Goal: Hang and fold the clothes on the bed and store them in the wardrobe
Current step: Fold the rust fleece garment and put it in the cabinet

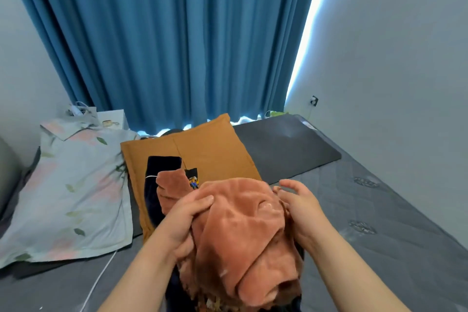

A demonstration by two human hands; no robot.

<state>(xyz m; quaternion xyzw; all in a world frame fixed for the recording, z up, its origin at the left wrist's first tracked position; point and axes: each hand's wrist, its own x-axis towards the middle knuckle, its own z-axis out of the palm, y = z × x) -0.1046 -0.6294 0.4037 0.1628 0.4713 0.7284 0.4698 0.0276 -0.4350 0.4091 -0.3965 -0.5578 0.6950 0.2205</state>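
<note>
A fuzzy rust-brown garment (243, 230) is bunched up in front of me above the bed (379, 235). My left hand (187, 218) grips its left side, fingers curled over the fabric. My right hand (298, 202) is at the garment's right edge, fingers partly spread; whether it holds cloth is unclear. Beneath lie a dark navy garment (154, 185) and a mustard-orange piece (215, 149), both spread flat. A pale floral shirt (73, 185) lies flat on the left of the bed.
Blue curtains (177, 33) hang behind the bed. A dark mat (291, 149) covers the far right of the grey mattress. A white bedside table (114, 119) stands at the back left. A white cable (101, 276) trails across the near left. Grey walls flank both sides.
</note>
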